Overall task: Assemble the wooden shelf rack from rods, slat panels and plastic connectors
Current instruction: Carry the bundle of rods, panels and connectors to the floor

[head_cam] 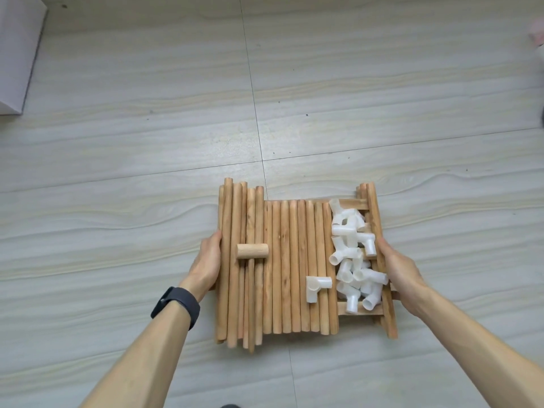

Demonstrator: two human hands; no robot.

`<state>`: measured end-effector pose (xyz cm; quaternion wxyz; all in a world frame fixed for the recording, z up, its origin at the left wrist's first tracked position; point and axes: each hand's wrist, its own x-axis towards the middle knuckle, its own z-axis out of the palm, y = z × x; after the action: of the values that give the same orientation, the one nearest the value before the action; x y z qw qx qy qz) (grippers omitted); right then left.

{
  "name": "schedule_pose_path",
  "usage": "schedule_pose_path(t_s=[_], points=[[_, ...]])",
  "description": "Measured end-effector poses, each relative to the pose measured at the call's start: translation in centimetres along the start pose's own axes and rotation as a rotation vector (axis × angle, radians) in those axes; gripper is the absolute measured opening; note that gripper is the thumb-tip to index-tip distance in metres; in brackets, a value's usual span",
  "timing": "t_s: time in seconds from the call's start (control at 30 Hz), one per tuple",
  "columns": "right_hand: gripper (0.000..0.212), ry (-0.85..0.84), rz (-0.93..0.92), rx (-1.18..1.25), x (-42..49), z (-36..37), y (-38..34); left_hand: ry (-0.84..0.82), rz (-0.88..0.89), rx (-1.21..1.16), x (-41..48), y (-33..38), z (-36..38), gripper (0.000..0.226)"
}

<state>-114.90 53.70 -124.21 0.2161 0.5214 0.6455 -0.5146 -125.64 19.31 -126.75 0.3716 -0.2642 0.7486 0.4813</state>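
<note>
A stack of wooden slat panels [356,308] carries several wooden rods [285,269] lying side by side. A heap of white plastic connectors [351,254] fills its right part, and one connector [315,287] lies apart on the rods. A small wooden mallet [252,251] rests across the left rods. My left hand [207,262] grips the stack's left edge, with its fingers hidden beneath. My right hand [401,270] grips the right edge beside a long rod [379,254], its fingers also out of sight. Whether the stack touches the floor I cannot tell.
Pale wood-pattern floor tiles [147,142] spread all around the stack. A white box [16,54] stands at the far left. Something pink and dark [540,36] shows at the right edge. A dark watch [176,304] sits on my left wrist.
</note>
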Motion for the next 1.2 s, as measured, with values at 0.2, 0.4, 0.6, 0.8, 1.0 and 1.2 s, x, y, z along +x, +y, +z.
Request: schedule_pose_path(t_s=[0.2,0.4,0.6,0.8,1.0,1.2], points=[[0.043,0.019,-0.19,0.036,0.8,0.7,2.1,-0.009,0.067,-0.06,0.1,-1.4,0.1,0.049],[0.06,0.006,-0.12,0.096,1.2,0.7,2.4,0.0,0.137,-0.05,-0.2,-1.5,0.4,0.058],[0.058,-0.064,-0.084,0.077,-0.3,0.2,2.1,0.014,0.122,-0.089,-3.0,-2.9,0.7,0.072],[0.058,-0.009,-0.217,-0.145,-3.4,-0.5,1.6,-0.002,0.192,0.112,-8.2,-3.6,-0.3,0.064],[0.054,0.284,-0.687,-0.466,-10.4,2.9,2.5,0.029,0.37,0.588,-12.4,-4.8,-1.2,0.057],[0.054,0.05,-0.879,-0.695,-16.1,9.8,6.1,0.231,0.637,1.084,-14.4,-7.9,-0.1,0.07]])
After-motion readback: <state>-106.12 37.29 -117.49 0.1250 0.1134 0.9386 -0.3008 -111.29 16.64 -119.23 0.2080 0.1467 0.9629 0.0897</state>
